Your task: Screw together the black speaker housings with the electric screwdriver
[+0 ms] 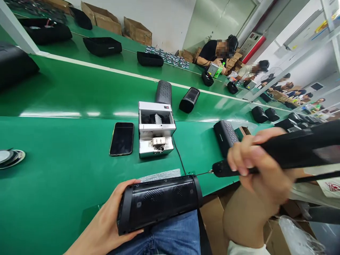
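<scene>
A black speaker housing (162,200) lies on its side at the table's front edge, above a leg in jeans. My left hand (108,216) is wrapped round its left end, thumb below and fingers above. In my right hand (261,164) is a black electric screwdriver (292,147), held sideways with the fingers round its body. Its thin bit points left, and the tip meets the top corner of the housing's right end. Behind the housing stands a silver screw feeder (156,132), and a phone (122,139) lies left of it.
Further speakers (189,100) stand beyond the feeder and at its right. A round part (11,157) lies at far left. Across the green table (66,148), a conveyor belt carries black housings, and people sit along the far side. Cardboard boxes (214,219) are below right.
</scene>
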{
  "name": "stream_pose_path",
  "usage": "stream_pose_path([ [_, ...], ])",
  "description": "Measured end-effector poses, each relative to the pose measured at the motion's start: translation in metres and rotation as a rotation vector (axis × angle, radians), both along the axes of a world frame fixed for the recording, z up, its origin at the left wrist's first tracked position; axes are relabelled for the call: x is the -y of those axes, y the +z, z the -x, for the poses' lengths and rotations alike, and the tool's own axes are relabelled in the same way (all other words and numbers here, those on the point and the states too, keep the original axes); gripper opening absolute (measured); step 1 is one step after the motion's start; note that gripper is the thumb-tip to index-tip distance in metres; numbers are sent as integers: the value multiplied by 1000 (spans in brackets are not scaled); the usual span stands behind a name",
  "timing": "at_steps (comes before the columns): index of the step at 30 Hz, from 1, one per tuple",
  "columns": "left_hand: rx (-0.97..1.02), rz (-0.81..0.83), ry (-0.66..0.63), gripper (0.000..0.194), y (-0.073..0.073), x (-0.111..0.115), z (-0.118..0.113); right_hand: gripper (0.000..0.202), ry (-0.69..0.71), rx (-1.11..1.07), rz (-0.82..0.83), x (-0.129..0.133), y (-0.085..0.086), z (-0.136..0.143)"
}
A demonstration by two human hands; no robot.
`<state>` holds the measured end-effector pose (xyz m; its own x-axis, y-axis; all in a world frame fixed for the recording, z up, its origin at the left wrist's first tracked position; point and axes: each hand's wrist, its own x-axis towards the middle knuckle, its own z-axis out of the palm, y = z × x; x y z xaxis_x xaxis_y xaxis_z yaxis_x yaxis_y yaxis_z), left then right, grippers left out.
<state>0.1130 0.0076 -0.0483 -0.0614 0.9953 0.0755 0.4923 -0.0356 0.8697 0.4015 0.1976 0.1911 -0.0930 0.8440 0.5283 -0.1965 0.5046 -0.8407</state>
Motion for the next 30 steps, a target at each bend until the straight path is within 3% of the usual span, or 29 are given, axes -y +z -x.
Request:
stream_pose_path([
  [3,8,-9,-37,103,3,-1,1,26,-86,-37,-68,0,26,15],
  [5,17,-18,-75,108,6,-3,2,29,-109,-112,-115,-3,32,36],
  [9,27,-5,-101,113,12,-6,4,28,1,-239,-166,-11,21,90],
  [15,46,-17,-97,112,14,-6,1,30,18,-35,-242,-33,-2,136],
  [24,44,-50,-88,115,14,-8,0,38,9,8,-207,-42,-8,147],
  [27,30,-62,-97,116,14,-9,0,33,40,7,-154,-34,-3,135],
  [30,25,-79,-101,112,11,-9,0,23,35,-13,-114,-23,10,105],
])
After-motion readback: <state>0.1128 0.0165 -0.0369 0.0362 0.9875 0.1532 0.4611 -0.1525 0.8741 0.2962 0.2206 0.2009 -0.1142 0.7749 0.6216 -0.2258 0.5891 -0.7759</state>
